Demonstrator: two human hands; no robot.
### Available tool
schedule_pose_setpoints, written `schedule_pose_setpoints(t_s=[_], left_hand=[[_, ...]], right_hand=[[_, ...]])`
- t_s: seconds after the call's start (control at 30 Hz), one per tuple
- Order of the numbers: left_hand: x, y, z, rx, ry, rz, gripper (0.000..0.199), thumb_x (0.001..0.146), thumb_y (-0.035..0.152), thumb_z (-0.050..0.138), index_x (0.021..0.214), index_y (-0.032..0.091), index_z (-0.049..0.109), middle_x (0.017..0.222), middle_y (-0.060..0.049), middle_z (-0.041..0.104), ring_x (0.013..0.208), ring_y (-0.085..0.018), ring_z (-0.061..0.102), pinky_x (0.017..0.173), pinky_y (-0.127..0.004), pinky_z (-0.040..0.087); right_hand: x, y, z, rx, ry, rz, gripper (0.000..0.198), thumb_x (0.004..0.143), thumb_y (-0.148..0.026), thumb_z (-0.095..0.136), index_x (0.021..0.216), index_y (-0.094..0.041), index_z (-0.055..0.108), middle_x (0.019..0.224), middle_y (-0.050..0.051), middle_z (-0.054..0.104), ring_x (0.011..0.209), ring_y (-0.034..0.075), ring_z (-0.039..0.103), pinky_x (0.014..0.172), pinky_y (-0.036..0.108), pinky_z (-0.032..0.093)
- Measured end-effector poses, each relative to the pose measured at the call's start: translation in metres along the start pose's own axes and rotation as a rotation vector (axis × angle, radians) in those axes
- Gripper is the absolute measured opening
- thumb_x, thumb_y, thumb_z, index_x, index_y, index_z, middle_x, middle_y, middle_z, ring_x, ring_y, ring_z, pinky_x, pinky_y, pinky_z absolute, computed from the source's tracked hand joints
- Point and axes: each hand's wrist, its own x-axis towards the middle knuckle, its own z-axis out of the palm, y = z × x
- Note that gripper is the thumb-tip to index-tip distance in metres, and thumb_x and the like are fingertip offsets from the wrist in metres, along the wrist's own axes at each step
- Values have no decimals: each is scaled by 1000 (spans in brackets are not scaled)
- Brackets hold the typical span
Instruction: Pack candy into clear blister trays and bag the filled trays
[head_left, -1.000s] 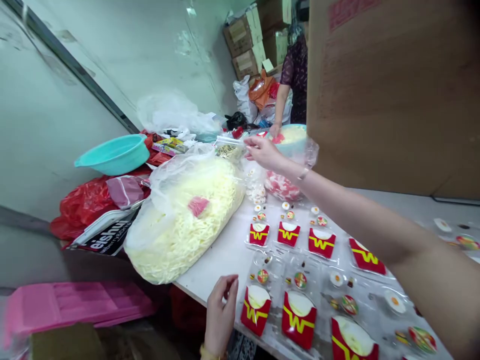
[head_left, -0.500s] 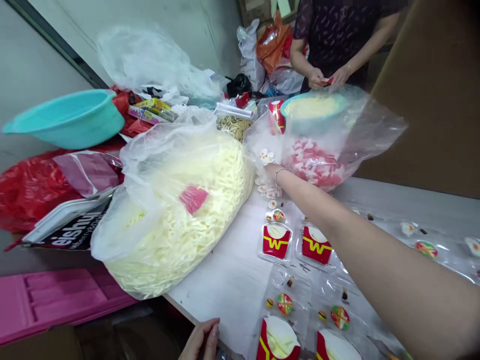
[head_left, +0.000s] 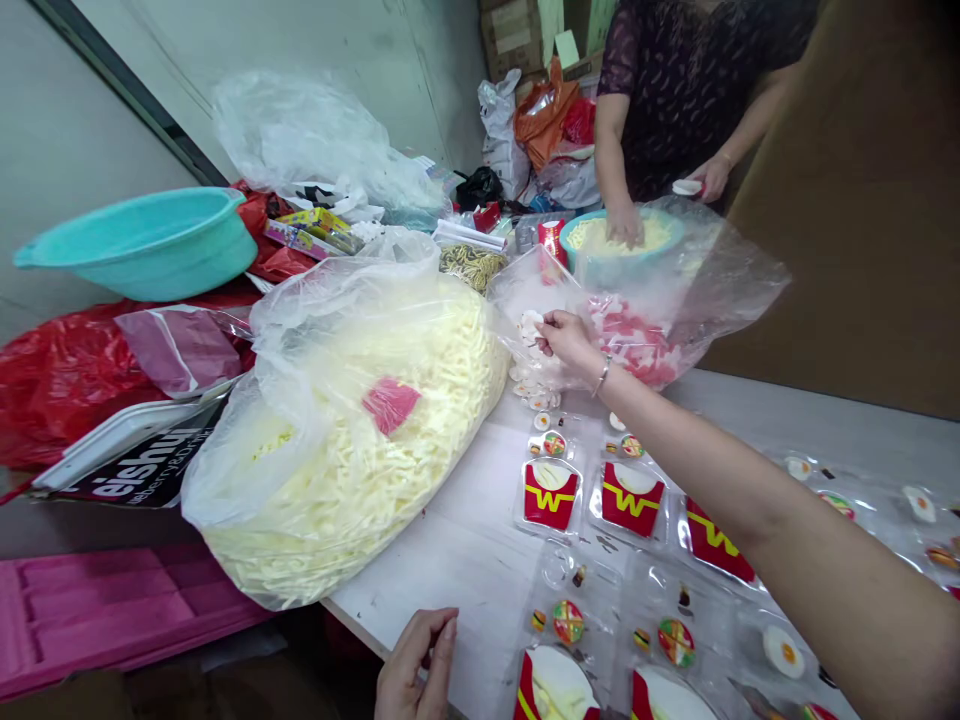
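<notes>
Table runs under everything, its left side taken up by a big bag of pale strips. Beyond it, a smaller turquoise basin holds more strips. Near it, crumpled clear plastic covers pink-and-white pieces. Blister packs with red-and-yellow pouches line the near right. Smallest are the egg-shaped pieces, heaped between the big bag and the clear plastic.

The right hand is much the nearer to them: its grip is drawn together beside the heap's upper part, the closest pieces just left of the fingertips and the rest below. They are roundish, with no clear long axis. Whether one is pinched cannot be told. The left hand is curled at the table's near edge, well apart, nothing visible between thumb and forefinger.

Half a second ago the right fingers were hidden in the heap; now they show above most of it. The co-worker's hands, then together, are now apart, one in the basin.
</notes>
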Motion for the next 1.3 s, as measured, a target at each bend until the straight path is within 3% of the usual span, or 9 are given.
schedule_pose_setpoints(t_s=[0.17, 0.3, 0.43, 0.53, 0.7, 0.87, 1.07, 1.23, 1.3], left_hand=[[19, 67, 24, -249, -68, -39, 32, 84, 45, 55, 99, 19, 66, 88, -6, 65, 79, -17, 60, 72, -27, 50], [28, 113, 49, -713, -238, -116, 46, 88, 51, 45, 115, 16, 58, 103, -11, 63, 80, -14, 59, 63, -22, 45], [9, 127, 79, -880, -599, -204, 39, 83, 47, 57, 103, 14, 61, 90, -7, 63, 70, -10, 56, 55, -19, 38], [-19, 126, 96, -863, -661, -232, 27, 76, 36, 69, 92, 15, 60, 79, -1, 60, 63, -6, 52, 56, -17, 36], [-54, 128, 108, -935, -629, -228, 25, 75, 31, 70, 92, 16, 58, 83, 2, 59, 63, -5, 50, 58, -18, 37], [-59, 126, 107, -813, -616, -175, 22, 75, 32, 69, 83, 14, 58, 77, 1, 59, 61, -5, 50, 58, -19, 38], [-12, 116, 113, -503, -450, 31, 24, 71, 28, 70, 77, 16, 50, 68, 3, 57, 62, -10, 58, 56, -20, 40], [32, 123, 142, -105, -533, 455, 20, 78, 19, 57, 96, 16, 62, 77, -1, 61, 69, -11, 55, 67, -24, 44], [43, 129, 153, 91, -585, 551, 23, 79, 16, 53, 97, 16, 65, 80, -2, 65, 72, -13, 57, 69, -25, 44]], right_hand=[[-103, -35, -38, 278, -48, -24, 34, 78, -50, 62, 76, -21, 45, 60, -5, 46, 48, 7, 44, 42, 20, 33], [-224, -31, -67, 556, -258, 149, 31, 76, -46, 68, 84, -21, 52, 57, -7, 45, 41, 4, 37, 38, 18, 25], [-323, -10, -86, 596, -317, 339, 28, 80, -46, 63, 89, -21, 55, 59, -5, 51, 39, 4, 37, 36, 19, 21], [-369, 4, -94, 614, -233, 394, 30, 80, -47, 64, 90, -21, 55, 58, -5, 53, 38, 4, 35, 37, 19, 21], [-411, 13, -98, 634, -176, 421, 32, 79, -49, 64, 88, -20, 55, 54, -5, 52, 37, 4, 35, 37, 18, 22], [-436, 17, -104, 665, -155, 412, 28, 82, -46, 61, 90, -21, 54, 53, -6, 52, 36, 4, 35, 36, 18, 21], [-458, 22, -121, 736, -40, 484, 27, 80, -44, 65, 90, -22, 52, 59, -5, 52, 44, 6, 40, 38, 18, 26], [-463, 20, -128, 756, 46, 505, 29, 78, -44, 67, 88, -21, 53, 61, -5, 50, 47, 7, 41, 39, 17, 27], [-463, 19, -130, 765, 82, 505, 30, 76, -44, 69, 88, -21, 53, 63, -5, 50, 50, 7, 43, 39, 17, 29]])
